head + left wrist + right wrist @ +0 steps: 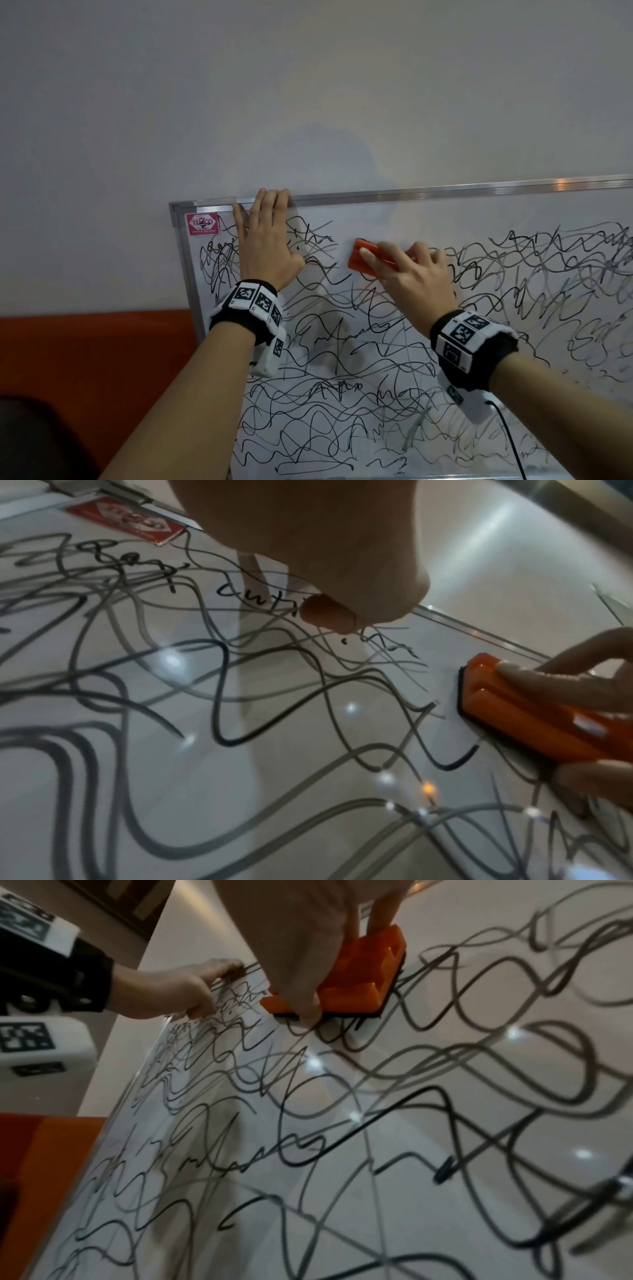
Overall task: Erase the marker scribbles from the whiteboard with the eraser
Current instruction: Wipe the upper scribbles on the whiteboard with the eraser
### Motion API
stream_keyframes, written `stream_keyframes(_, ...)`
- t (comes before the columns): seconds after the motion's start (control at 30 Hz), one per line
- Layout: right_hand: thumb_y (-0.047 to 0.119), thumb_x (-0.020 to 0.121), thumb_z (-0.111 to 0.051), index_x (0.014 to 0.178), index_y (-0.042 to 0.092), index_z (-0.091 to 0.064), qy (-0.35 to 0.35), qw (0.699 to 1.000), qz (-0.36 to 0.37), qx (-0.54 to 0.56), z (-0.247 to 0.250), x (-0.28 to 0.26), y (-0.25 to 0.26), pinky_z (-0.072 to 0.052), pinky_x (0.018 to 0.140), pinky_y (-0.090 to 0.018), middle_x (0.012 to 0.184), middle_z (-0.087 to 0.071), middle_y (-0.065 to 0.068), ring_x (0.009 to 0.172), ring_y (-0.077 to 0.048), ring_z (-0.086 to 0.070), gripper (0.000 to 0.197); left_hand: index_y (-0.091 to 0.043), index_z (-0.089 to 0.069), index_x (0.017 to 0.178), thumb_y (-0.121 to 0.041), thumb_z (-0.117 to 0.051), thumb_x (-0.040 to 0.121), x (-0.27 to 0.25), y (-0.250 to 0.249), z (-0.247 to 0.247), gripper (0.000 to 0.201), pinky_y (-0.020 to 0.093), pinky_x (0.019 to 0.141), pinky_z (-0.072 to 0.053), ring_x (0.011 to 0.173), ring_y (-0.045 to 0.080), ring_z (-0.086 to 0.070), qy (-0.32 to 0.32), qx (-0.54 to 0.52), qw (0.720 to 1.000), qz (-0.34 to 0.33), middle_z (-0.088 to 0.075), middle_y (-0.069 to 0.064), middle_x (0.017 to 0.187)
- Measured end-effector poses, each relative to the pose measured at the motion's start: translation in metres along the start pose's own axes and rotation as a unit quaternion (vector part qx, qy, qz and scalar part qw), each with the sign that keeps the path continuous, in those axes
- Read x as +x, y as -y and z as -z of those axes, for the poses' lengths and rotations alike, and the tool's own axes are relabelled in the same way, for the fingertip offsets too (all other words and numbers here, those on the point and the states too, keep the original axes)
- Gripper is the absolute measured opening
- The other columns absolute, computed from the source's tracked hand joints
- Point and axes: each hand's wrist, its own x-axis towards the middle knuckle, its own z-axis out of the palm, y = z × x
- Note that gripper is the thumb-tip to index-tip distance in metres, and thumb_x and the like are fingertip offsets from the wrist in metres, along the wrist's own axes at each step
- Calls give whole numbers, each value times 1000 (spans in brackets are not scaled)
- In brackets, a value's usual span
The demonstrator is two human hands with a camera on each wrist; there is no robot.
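A whiteboard (pixel 376 216) with a metal frame leans against the wall, covered in black marker scribbles (pixel 342 394). My right hand (pixel 407 270) grips an orange eraser (pixel 359 258) and holds its dark pad flat on the board near the top; the eraser (pixel 514 712) shows the same grip in the left wrist view, and the eraser (pixel 359 980) sits under my fingers in the right wrist view. A wiped strip runs above the eraser. My left hand (pixel 267 236) lies flat on the board's top left, fingers straight, fingertips on the frame.
A red brand sticker (pixel 202 223) marks the board's top-left corner. An orange sofa (pixel 85 359) stands to the left, below the board. The plain wall (pixel 308 85) fills the view above. A black cable (pixel 507 435) hangs from my right wristband.
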Motion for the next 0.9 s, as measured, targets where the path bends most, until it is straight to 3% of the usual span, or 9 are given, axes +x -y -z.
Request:
stream_keyframes(0.13,19,74,-83,138,28,-54,9,999,38,19,-3,2,16,-41,71,-44,125,-58,-3,90,-29,-45,71,-13,-26,151,-28,-68,65,0,-10,-5,96,55,121,-2,149,25,-11,-6,-1,1000,29,-28,6,155)
stream_keyframes(0.27,26,75,-82,139,27,-54,-21,999,-33,28,-1,31,23,-41,70,-42,125,-58,-3,92,-30,-42,69,-13,-26,152,-32,-65,70,0,-7,-5,93,54,121,0,150,23,-10,-4,5,1000,21,-28,6,156)
stream_keyframes(0.4,11,73,-78,142,25,-51,-6,997,76,17,-6,23,24,-42,70,-45,127,-57,-7,91,-31,-45,75,-13,-29,151,-42,-30,65,-2,-9,3,91,51,121,5,150,23,-12,-11,-24,999,21,-29,6,157)
stream_keyframes(0.47,11,75,-76,142,26,-51,-14,996,92,-5,-5,22,14,-41,71,-45,128,-56,-7,91,-31,-45,73,-12,-30,151,-42,-23,61,-2,-11,4,95,51,121,5,150,22,-11,-9,-37,999,20,-29,6,157)
stream_keyframes(0.57,18,77,-78,141,26,-52,-27,999,31,-1,-8,22,18,-41,71,-44,127,-57,-6,91,-31,-47,69,-11,-30,151,-40,-20,59,-3,-14,5,97,52,121,4,150,22,-10,-11,-43,999,23,-28,7,157)
stream_keyframes(0.7,11,71,-79,143,27,-49,3,996,86,10,-10,17,27,-43,71,-46,127,-56,-6,92,-32,-46,80,-11,-29,151,-39,-20,59,-3,-14,4,97,51,121,6,150,22,-10,-11,-52,998,25,-28,7,157)
stream_keyframes(0.83,11,73,-76,139,27,-53,-19,999,27,18,-8,20,34,-40,69,-44,125,-58,-5,88,-32,-48,72,-12,-29,152,-37,-20,60,-2,-11,6,96,50,121,7,150,22,-12,-10,-46,999,15,-30,6,156)
stream_keyframes(0.9,12,73,-77,140,28,-52,-10,999,45,23,-7,17,40,-40,69,-43,126,-57,-3,89,-30,-46,73,-12,-28,152,-37,-21,60,-3,-10,6,95,49,121,7,150,22,-12,-7,-42,999,11,-30,6,156)
